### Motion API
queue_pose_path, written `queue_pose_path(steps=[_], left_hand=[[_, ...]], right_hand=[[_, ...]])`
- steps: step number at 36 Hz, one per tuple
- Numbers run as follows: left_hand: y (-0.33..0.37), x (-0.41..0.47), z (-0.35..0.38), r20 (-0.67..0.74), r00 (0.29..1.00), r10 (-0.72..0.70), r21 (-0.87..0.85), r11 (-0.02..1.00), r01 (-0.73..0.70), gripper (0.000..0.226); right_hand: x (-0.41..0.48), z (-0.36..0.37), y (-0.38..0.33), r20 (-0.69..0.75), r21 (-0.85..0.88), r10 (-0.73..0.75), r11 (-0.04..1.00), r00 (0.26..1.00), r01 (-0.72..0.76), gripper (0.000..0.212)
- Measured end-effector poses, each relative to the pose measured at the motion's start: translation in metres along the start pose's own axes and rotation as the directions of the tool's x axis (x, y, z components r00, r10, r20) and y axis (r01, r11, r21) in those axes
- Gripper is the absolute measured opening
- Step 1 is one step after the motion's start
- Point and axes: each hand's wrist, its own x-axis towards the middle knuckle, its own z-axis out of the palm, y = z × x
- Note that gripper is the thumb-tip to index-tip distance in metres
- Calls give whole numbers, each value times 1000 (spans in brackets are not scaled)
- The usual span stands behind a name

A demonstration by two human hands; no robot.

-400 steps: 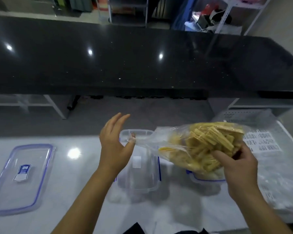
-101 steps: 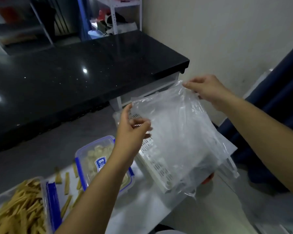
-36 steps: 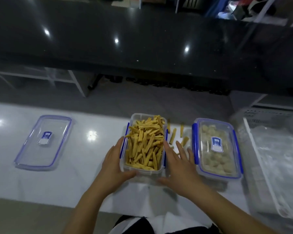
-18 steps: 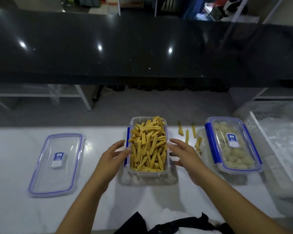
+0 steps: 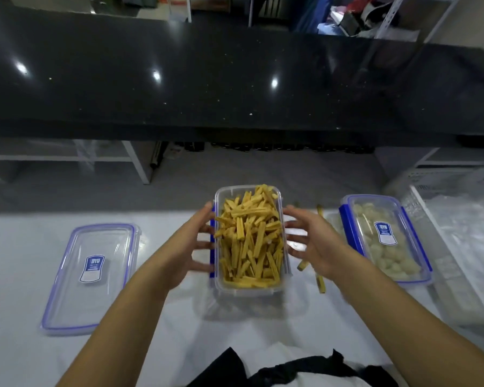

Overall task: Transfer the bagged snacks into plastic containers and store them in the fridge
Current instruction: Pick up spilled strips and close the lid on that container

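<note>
Framing the open tub point(image 5: 249, 290) of sticks point(image 5: 249, 241) between both grips: my left grip point(image 5: 190, 244), fingers spread straight, meets the near wall. My right grip point(image 5: 310, 244), equally spread, sits just beside the other wall, contact unclear. Neither holds anything. The lid point(image 5: 90, 275) lies on the counter point(image 5: 25, 247) left of my left grip, a lidded tub point(image 5: 386, 236) right of my right.

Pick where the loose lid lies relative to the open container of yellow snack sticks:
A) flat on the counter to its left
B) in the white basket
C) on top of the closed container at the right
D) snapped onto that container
A: the lid lies flat on the white counter, apart from and left of the open container, whose top is uncovered.
</note>
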Motion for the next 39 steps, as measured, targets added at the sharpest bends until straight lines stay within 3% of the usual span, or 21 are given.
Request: queue_pose_path(steps=[5, 10, 15, 18, 24, 29, 32, 36, 39], left_hand=[[-12, -31, 4, 7, 1000, 17, -81, 997, -16, 51], [10, -22, 7, -21, 1000, 1, -18, 1000, -1, 57], [-13, -44, 10, 7, 998, -64, -12, 998, 64, 70], [-14, -44, 10, 35, 995, -89, -51, 995, 91, 64], [-5, -40, 21, -24, 997, -70, 60, 996, 72, 50], [-17, -50, 21, 15, 995, -98, -71, 993, 99, 46], [-5, -39, 25, -35, 997, -72, -30, 997, 71, 40], [-9, -39, 30, -68, 996, -54, 63, 996, 58, 48], [-18, -46, 28, -28, 996, -82, -16, 997, 82, 51]], right_hand=[[-28, -9, 8, 163, -120, 20, 993, 986, 0, 34], [-20, 3, -12, 138, -152, 28, 988, 990, -7, 35], [-28, -13, 12, 202, -190, 48, 982, 978, -9, 27], [-23, -18, 15, 167, -172, 83, 984, 982, -54, 33], [-17, -10, 21, 175, -196, 52, 980, 983, -17, 18], [-21, -29, 23, 210, -173, 77, 984, 975, -41, 36], [-13, -16, 9, 180, -207, 53, 978, 982, -15, 28], [-16, -19, 16, 210, -225, 9, 974, 978, 39, 21], [-22, -32, 19, 235, -200, 25, 979, 972, 23, 22]])
